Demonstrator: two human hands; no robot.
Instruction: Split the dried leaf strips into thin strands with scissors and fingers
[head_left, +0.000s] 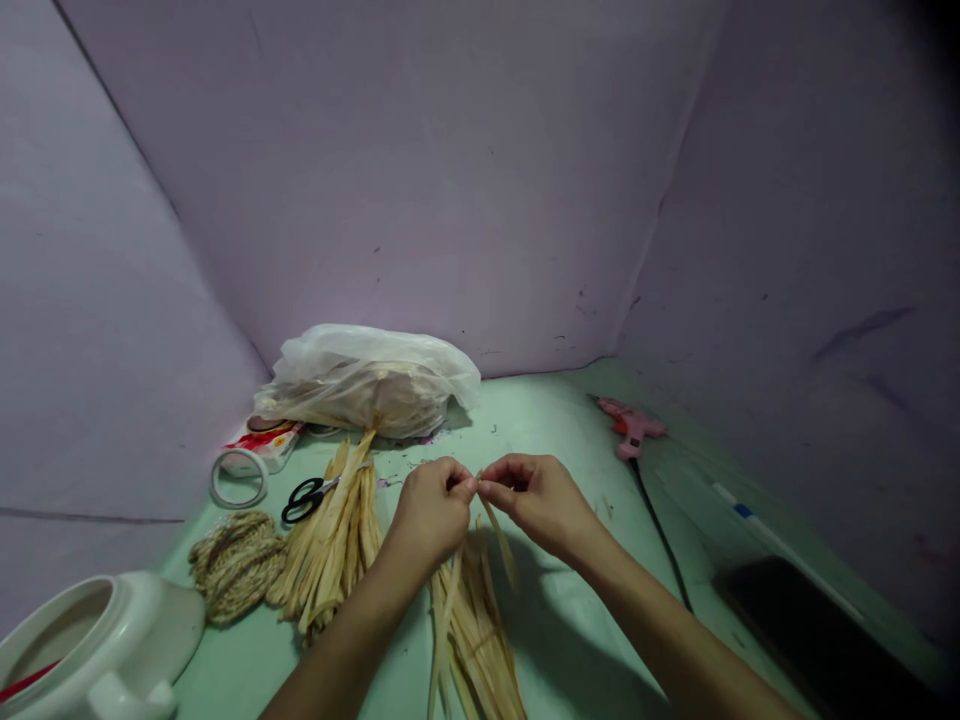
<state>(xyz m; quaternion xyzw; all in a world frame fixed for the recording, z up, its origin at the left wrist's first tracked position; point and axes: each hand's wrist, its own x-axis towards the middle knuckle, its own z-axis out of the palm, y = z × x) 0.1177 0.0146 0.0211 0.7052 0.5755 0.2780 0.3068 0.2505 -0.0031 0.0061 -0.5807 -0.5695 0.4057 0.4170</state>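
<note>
My left hand and my right hand meet above the table, both pinched closed. Between their fingertips is a pale, straw-coloured fibre strip, its end dangling below my right hand. Under my hands lies a loose bundle of similar strips, partly hidden by my left forearm. A second, thicker bundle of dried strips, gathered at its top, rests left of my left arm. Black-handled scissors lie partly beneath that bundle.
A coiled braided rope, a tape roll and a white ceramic pot are on the left. Behind is a plastic bag. A pink glue gun with black cord and a dark flat object lie right.
</note>
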